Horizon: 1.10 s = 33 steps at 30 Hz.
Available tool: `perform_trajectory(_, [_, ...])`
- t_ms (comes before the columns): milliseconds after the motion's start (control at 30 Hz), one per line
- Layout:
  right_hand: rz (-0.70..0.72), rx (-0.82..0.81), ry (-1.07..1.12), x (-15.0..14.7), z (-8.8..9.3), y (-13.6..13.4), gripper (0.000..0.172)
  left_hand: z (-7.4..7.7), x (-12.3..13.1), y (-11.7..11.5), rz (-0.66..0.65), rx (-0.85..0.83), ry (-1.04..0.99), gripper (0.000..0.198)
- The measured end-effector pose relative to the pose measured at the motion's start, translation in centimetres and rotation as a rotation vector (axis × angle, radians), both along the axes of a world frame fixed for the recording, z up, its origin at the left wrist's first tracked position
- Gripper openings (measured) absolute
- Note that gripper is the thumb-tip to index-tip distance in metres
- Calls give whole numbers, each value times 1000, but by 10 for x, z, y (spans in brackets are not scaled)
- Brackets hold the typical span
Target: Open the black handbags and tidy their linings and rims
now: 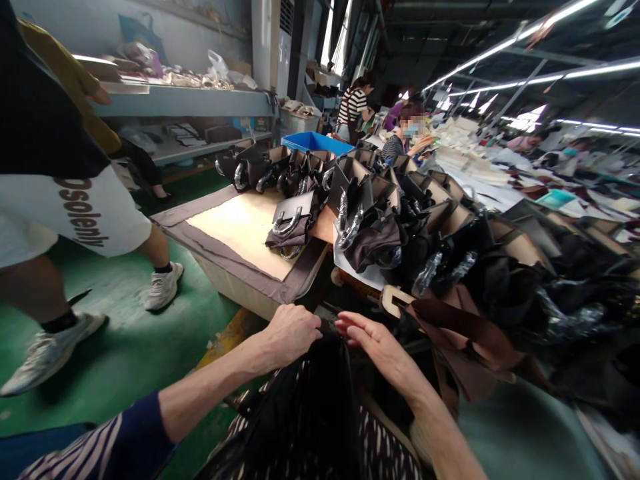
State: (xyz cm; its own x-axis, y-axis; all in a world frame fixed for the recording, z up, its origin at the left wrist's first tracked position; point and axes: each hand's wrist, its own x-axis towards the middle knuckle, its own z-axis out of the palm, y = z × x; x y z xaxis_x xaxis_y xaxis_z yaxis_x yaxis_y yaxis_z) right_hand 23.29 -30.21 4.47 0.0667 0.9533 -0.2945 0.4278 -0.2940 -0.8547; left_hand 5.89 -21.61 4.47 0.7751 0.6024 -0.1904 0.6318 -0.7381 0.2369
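Note:
Black cloth (320,400) hangs over my lap, its upper edge raised between my two hands. My left hand (294,333) is closed on the left end of that edge, knuckles up. At the right end, my right hand (370,337) has its thumb and fingers drawn close at the cloth; the exact contact is partly hidden. A dark, narrow metal part (327,312) shows just beyond my fingertips, too unclear to name. Below the cloth lies a dark patterned garment (385,440) with light flecks.
Several black handbags (430,213) with plastic-wrapped handles crowd the table ahead. One bag (290,223) lies on a padded cloth-covered bin (235,283). Brown bag pieces (465,340) hang at right. A person in white shorts (75,213) walks at left; others sit behind a blue crate (316,142).

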Motion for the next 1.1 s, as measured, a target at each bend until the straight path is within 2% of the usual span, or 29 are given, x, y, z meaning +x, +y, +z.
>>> perform_trajectory(100, [-186,-70,-8,3,-5,-14,50,0,-1,0,17,2,-13,26])
perform_trajectory(200, [-251,-143,-259,-19,-13,-26,53,1,0,-2,30,3,-5,28])
perform_trajectory(333, [-292,-142,-616,-52,-21,-35,42,0,-1,-4,37,22,-24,28])
perform_trajectory(467, [-261,-92,-706,-56,-32,-38,29,2,0,-2,-63,-4,-67,18])
perform_trajectory(600, [-238,-37,-631,-47,-35,-36,26,5,12,5,-245,-54,-85,31])
perform_trajectory(700, [-223,-24,-637,-44,-31,-34,22,2,25,11,-362,-65,-83,14])
perform_trajectory(933, [-163,-71,-910,-47,-32,-27,21,-11,35,18,-441,-6,-93,10])
perform_trajectory(1100, [-122,-29,-981,-46,-38,-23,25,-16,33,17,-492,31,-106,6])
